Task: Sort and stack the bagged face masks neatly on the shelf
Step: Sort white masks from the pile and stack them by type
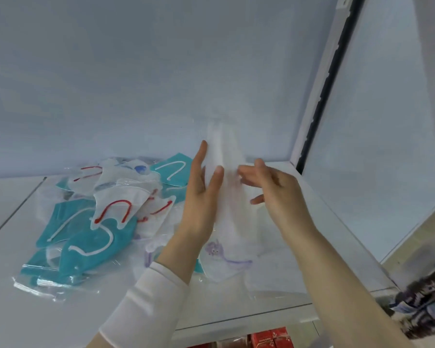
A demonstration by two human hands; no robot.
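An upright stack of white bagged masks (224, 151) stands on edge on the white shelf (15, 310), near the back right corner. My left hand (201, 197) presses flat against the stack's left side with straight fingers and the thumb across its front. My right hand (274, 187) is at its right side, fingers loosely bent and touching the bags. A white mask with a purple cartoon and purple loop (221, 257) lies flat below the stack. To the left lies a loose pile of bagged masks (91, 222), teal ones with white loops and white ones with red loops.
The shelf's back wall (136, 84) rises behind the masks. A white upright with a dark slotted strip (322, 96) bounds the shelf on the right. Red boxes (271, 337) show on the shelf below. Patterned packets (425, 297) lie at the lower right.
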